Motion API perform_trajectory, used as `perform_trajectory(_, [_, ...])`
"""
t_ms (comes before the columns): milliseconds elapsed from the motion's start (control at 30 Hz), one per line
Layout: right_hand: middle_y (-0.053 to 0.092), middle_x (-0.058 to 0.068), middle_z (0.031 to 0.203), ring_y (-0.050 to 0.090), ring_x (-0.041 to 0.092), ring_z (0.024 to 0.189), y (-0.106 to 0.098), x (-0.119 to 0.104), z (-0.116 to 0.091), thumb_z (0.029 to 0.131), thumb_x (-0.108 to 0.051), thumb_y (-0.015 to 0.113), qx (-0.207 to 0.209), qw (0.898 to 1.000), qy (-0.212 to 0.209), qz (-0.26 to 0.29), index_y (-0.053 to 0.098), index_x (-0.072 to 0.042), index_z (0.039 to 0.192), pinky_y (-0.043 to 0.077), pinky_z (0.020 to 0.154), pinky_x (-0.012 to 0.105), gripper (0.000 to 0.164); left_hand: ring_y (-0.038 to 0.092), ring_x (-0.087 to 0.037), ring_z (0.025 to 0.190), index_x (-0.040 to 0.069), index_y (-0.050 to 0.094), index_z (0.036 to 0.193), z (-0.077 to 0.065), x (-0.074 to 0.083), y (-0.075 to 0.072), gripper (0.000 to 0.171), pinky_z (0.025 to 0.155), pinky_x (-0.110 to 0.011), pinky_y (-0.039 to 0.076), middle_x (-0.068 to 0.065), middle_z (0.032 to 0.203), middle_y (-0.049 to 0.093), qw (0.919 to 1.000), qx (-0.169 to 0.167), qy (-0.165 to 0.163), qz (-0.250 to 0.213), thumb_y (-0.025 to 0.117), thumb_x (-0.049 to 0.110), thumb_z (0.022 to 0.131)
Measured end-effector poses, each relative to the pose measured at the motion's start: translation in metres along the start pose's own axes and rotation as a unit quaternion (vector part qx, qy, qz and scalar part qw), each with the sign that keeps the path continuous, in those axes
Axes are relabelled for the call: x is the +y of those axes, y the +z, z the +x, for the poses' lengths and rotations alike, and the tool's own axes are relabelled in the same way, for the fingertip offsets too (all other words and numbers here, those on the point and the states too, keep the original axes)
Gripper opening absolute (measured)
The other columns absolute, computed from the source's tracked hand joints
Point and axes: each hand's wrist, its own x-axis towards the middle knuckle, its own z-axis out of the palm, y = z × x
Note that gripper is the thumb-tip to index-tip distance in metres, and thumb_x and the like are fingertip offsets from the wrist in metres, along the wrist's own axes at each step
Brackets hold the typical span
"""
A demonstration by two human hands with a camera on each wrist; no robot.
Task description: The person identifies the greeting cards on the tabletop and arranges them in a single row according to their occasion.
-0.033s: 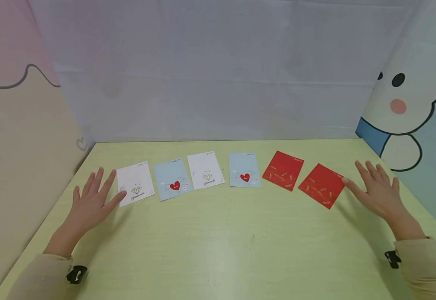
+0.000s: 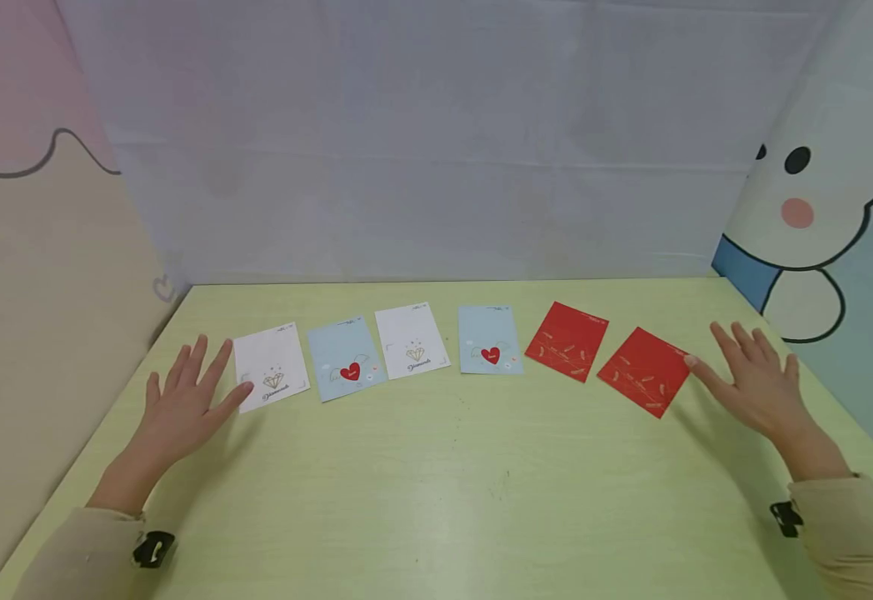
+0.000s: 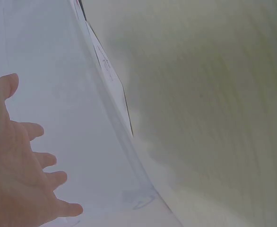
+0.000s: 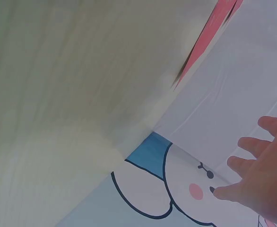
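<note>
Landmark: middle blue card (image 2: 495,323), flat on the worktop (image 2: 451,492), winged heart print (image 2: 491,356) face up. Left of it, in order: inner white card (image 2: 401,327) with a diamond print (image 2: 416,356), left blue card (image 2: 336,344) with a matching heart, outer white card (image 2: 258,354) furthest out. Inner white and left blue: lower corners touch or nearly so, can't tell which. Right of landmark: inner red card (image 2: 567,333), near, set askew; outer red card (image 2: 645,367) further out, also askew.

Left hand (image 2: 182,412): well left of landmark, raised over the worktop, fingers spread apart. Thumb tip overlaps outer white card in the head view; can't tell if they touch.

Right hand (image 2: 766,390): well right of landmark, also raised, fingers spread apart. Thumb tip sits at outer red card's right corner; contact can't be told either.

Beyond landmark: pale cloth (image 2: 436,150) behind the worktop. Far right: wall with rabbit-like cartoon (image 2: 819,237).
</note>
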Motion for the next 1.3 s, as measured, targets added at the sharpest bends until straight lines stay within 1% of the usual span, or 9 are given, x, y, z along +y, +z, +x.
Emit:
perform_trajectory(300, [0.006, 0.032, 0.137, -0.008, 0.046, 0.124, -0.001, -0.002, -0.001, 0.09, -0.045, 0.04, 0.003, 1.0, 0.0, 0.002, 0.01, -0.001, 0.14, -0.013, 0.087, 0.064, 0.073, -0.01, -0.035, 0.128, 0.013, 0.003, 0.143, -0.001, -0.002, 0.0, 0.071, 0.088, -0.066, -0.008, -0.021, 0.143, -0.006, 0.9999, 0.012, 0.005, 0.0, 0.039, 0.045, 0.091])
perform_trajectory(433, [0.009, 0.033, 0.136, -0.003, 0.047, 0.124, 0.0, -0.003, 0.0, 0.091, -0.041, 0.039, 0.011, 1.0, -0.005, 0.018, 0.012, 0.002, 0.138, -0.007, 0.088, 0.066, 0.069, 0.001, -0.041, 0.127, 0.007, 0.01, 0.142, -0.001, -0.004, 0.0, 0.071, 0.087, -0.067, 0.005, -0.024, 0.142, 0.003, 0.9992, 0.038, 0.014, -0.004, 0.043, 0.042, 0.09])
perform_trajectory(633, [0.009, 0.035, 0.136, 0.005, 0.05, 0.122, 0.001, -0.001, 0.002, 0.094, -0.033, 0.039, 0.011, 0.992, 0.004, 0.128, 0.011, 0.005, 0.138, 0.009, 0.087, 0.067, 0.064, 0.024, -0.053, 0.114, -0.009, 0.014, 0.136, -0.001, -0.008, -0.002, 0.071, 0.079, -0.066, 0.023, -0.033, 0.136, 0.011, 0.9959, 0.041, -0.022, -0.078, 0.046, 0.034, 0.091])
perform_trajectory(767, [0.009, 0.024, 0.141, 0.01, 0.041, 0.126, 0.015, 0.015, 0.01, 0.092, -0.043, 0.036, -0.015, 0.977, 0.071, 0.202, 0.007, -0.01, 0.142, 0.02, 0.088, 0.063, 0.067, 0.049, -0.047, 0.096, -0.012, 0.011, 0.135, -0.004, -0.009, -0.007, 0.071, 0.079, -0.061, 0.031, -0.038, 0.132, 0.016, 0.9834, 0.013, -0.076, -0.164, 0.043, 0.035, 0.092])
perform_trajectory(833, [0.009, 0.019, 0.143, 0.011, 0.038, 0.127, 0.024, 0.029, 0.016, 0.091, -0.046, 0.035, -0.027, 0.962, 0.087, 0.257, 0.006, -0.016, 0.143, 0.02, 0.091, 0.06, 0.066, 0.057, -0.039, 0.087, -0.011, 0.008, 0.136, -0.005, -0.01, -0.009, 0.072, 0.08, -0.056, 0.036, -0.038, 0.132, 0.016, 0.9706, -0.009, -0.099, -0.219, 0.042, 0.036, 0.092])
perform_trajectory(900, [0.012, 0.011, 0.144, 0.016, 0.027, 0.128, 0.035, 0.042, 0.021, 0.091, -0.048, 0.035, -0.024, 0.944, 0.097, 0.313, 0.008, -0.019, 0.143, 0.029, 0.096, 0.042, 0.065, 0.061, -0.03, 0.083, -0.011, 0.004, 0.136, -0.006, -0.012, -0.01, 0.074, 0.078, -0.05, 0.041, -0.037, 0.133, 0.015, 0.9544, -0.025, -0.115, -0.274, 0.042, 0.035, 0.092])
perform_trajectory(1067, [0.022, 0.003, 0.138, 0.032, 0.008, 0.115, 0.045, 0.043, 0.027, 0.089, -0.044, 0.043, -0.026, 0.876, 0.1, 0.471, 0.015, -0.017, 0.142, 0.038, 0.076, 0.009, 0.065, 0.059, -0.012, 0.09, -0.015, 0.003, 0.133, -0.004, -0.02, -0.005, 0.072, 0.066, -0.035, 0.05, -0.038, 0.13, 0.021, 0.9131, -0.029, -0.133, -0.384, 0.044, 0.028, 0.093])
perform_trajectory(1233, [0.028, 0.003, 0.129, 0.045, 0.005, 0.102, 0.023, 0.001, 0.02, 0.091, -0.034, 0.046, -0.058, 0.778, 0.108, 0.616, 0.014, -0.013, 0.141, 0.043, 0.076, 0.017, 0.063, 0.058, -0.004, 0.084, -0.017, 0.001, 0.132, -0.005, -0.022, -0.004, 0.069, 0.066, -0.031, 0.05, -0.04, 0.128, 0.024, 0.8921, -0.036, -0.141, -0.428, 0.041, 0.024, 0.094])
perform_trajectory(1300, [0.024, 0.003, 0.129, 0.048, 0.005, 0.097, 0.016, -0.018, 0.018, 0.092, -0.03, 0.046, -0.071, 0.743, 0.117, 0.655, 0.009, -0.012, 0.142, 0.044, 0.077, 0.018, 0.065, 0.056, 0.0, 0.084, -0.017, -0.001, 0.132, -0.006, -0.021, -0.006, 0.069, 0.069, -0.03, 0.049, -0.041, 0.129, 0.018, 0.8921, -0.05, -0.137, -0.428, 0.039, 0.026, 0.095])
